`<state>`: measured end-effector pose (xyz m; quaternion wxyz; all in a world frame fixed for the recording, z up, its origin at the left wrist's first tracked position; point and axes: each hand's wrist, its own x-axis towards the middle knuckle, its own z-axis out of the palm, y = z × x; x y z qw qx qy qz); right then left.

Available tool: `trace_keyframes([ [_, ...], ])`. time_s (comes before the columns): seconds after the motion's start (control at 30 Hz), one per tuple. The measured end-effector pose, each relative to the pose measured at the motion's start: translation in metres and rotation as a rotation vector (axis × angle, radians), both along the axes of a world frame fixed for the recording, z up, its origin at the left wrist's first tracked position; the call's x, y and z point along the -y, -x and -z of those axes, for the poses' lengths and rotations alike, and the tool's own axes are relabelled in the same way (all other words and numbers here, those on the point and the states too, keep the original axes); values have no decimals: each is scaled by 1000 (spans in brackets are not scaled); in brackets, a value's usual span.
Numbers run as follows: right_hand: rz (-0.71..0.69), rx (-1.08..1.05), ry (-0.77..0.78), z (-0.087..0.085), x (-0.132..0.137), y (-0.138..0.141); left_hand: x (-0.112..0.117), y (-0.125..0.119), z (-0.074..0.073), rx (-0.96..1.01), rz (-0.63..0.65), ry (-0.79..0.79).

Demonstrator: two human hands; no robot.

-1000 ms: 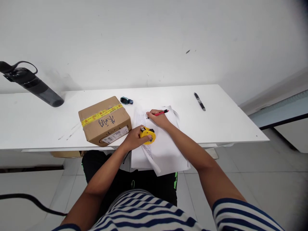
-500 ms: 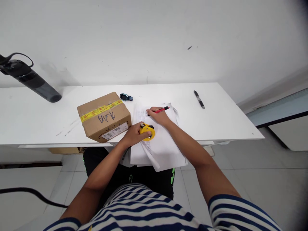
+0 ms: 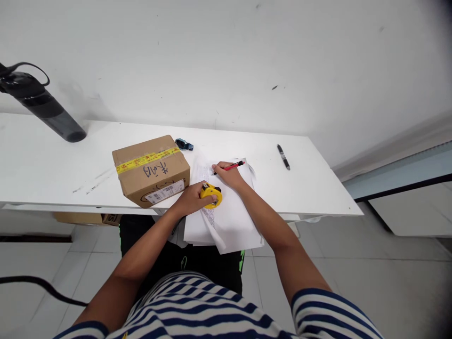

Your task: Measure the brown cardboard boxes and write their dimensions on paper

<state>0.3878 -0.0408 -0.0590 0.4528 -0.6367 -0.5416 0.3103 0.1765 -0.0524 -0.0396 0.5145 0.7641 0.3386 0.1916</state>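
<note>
My left hand [image 3: 190,200] is closed around a yellow tape measure [image 3: 213,196], held over the paper at the box's right side. In my right hand [image 3: 228,175] is a red and black pen [image 3: 234,166], its tip down at handwritten lines near the top of the sheets. The stack of white paper [image 3: 236,226] hangs over the table's front edge, one lower corner curled up. Left of the stack sits a taped cardboard box [image 3: 150,165] with yellow tape, marker writing and a white label.
On the white table [image 3: 261,146] lie a second, black pen [image 3: 283,157] to the right and a small dark shiny object [image 3: 184,144] behind the box. A dark bottle [image 3: 45,106] stands at the far left. The wall rises behind.
The whole view has tilted and shifted slightly. Both hands keep their holds on the tape measure and the pen, almost in the same places on the paper.
</note>
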Motion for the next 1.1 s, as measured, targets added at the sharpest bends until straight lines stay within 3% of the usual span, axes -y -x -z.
trace_keyframes([
  [1.1, 57, 34, -20, -3, 4, 1, 0, 0, -1, -6, 26, -7],
])
